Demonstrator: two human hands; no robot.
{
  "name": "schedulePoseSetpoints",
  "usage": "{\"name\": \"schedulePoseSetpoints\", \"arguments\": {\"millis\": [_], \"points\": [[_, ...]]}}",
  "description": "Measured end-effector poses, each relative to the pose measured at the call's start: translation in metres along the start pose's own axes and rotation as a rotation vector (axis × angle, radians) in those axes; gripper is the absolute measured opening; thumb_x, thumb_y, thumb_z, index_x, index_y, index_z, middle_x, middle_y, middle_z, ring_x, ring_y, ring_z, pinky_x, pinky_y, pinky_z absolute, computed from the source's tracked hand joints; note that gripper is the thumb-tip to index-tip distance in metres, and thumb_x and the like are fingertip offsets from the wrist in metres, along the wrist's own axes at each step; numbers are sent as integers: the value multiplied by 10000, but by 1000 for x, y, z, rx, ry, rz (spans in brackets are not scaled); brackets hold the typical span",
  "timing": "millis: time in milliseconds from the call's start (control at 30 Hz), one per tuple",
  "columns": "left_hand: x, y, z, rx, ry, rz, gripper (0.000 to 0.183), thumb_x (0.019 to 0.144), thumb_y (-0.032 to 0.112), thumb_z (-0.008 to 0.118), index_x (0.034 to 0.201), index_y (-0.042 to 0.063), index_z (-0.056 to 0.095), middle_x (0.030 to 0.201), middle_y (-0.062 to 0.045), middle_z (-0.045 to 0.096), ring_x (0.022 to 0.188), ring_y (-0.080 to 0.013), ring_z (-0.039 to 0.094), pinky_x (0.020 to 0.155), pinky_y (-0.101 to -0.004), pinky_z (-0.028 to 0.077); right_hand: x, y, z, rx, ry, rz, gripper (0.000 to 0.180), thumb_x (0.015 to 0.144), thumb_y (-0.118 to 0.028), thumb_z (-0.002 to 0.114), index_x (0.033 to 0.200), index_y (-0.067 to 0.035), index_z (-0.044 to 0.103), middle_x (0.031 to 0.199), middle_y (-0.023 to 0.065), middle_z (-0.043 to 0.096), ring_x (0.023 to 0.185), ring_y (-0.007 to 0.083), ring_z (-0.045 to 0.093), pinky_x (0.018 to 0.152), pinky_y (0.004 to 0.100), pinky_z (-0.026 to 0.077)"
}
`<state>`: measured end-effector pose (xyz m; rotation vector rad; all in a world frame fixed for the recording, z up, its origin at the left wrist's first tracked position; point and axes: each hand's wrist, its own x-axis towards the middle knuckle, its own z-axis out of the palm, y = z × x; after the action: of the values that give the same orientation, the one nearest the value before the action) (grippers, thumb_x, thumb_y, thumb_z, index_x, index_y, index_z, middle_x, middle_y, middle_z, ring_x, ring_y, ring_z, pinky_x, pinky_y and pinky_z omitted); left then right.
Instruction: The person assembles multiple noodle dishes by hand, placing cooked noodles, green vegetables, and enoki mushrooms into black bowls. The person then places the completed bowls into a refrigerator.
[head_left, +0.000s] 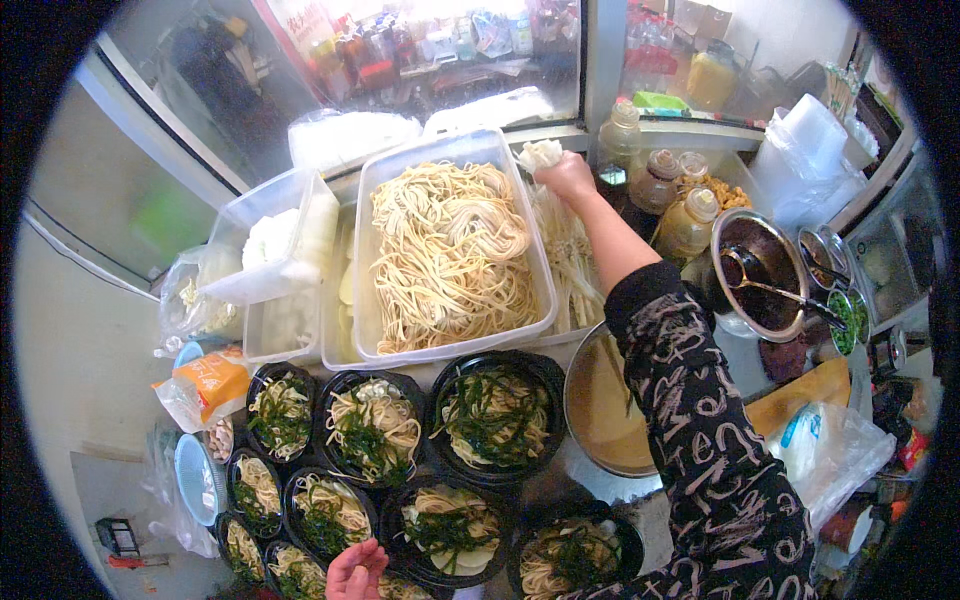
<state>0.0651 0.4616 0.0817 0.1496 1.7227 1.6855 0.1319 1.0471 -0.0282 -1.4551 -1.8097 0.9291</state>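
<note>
My right hand (568, 178) reaches far forward and grips a pale white bunch (541, 155), apparently enoki mushrooms. Under my forearm lie long enoki mushrooms (566, 259) in a container, beside a clear plastic tub (550, 313) heaped with noodles (450, 255). At the bottom edge is my left hand (358, 571), partly cut off by the frame, its fingers curled together. It hovers near a black bowl (330, 510) of noodles and dark green seaweed strips. Several more such bowls, including a large one (495, 420), stand in rows around it.
My right sleeve partly covers a metal pot (600, 409) of light brown liquid. Farther right are a steel bowl (759, 274) of dark sauce with ladles, sauce bottles (686, 217) and chopped greens (844, 319). Stacked plastic tubs (274, 240) stand at left, below the window.
</note>
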Motion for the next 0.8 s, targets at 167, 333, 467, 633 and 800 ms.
{"name": "schedulePoseSetpoints", "arguments": {"millis": [167,333,467,633,800], "points": [[-7,-3,-4,-27,-5,44,307,831,71,519,1120,-28,484,1091,-161,540,1000,-259,535,886,-370,430,-7,-31,-35,524,-50,-112,273,645,-92,622,898,2,586,810,82,611,703,174,587,619,300,460],[-12,-4,-9,-48,-10,67,306,830,74,523,1116,-29,486,1076,-161,548,984,-259,544,879,-365,435,-15,-69,-69,759,-72,-98,219,689,-20,600,903,2,561,769,71,574,648,190,577,544,336,483],[-17,-5,-10,-90,-9,49,307,833,89,523,1114,-30,487,1070,-164,551,974,-258,549,871,-353,438,-18,-96,-92,788,-56,-135,223,685,-12,591,902,13,549,766,79,564,629,196,573,550,344,487],[-23,-8,-13,-120,-35,32,318,841,112,517,1123,-31,478,1085,-167,542,987,-263,542,880,-357,433,-43,-124,-128,925,-149,-113,245,664,-57,628,865,66,558,731,106,585,581,216,588,515,356,490],[-30,7,1,-244,-91,-48,323,830,138,496,1098,-41,485,1082,-176,534,1029,-260,504,892,-363,413,-119,-169,-147,945,-458,-48,235,692,-54,626,894,39,550,780,105,587,662,217,602,594,352,518]]}}
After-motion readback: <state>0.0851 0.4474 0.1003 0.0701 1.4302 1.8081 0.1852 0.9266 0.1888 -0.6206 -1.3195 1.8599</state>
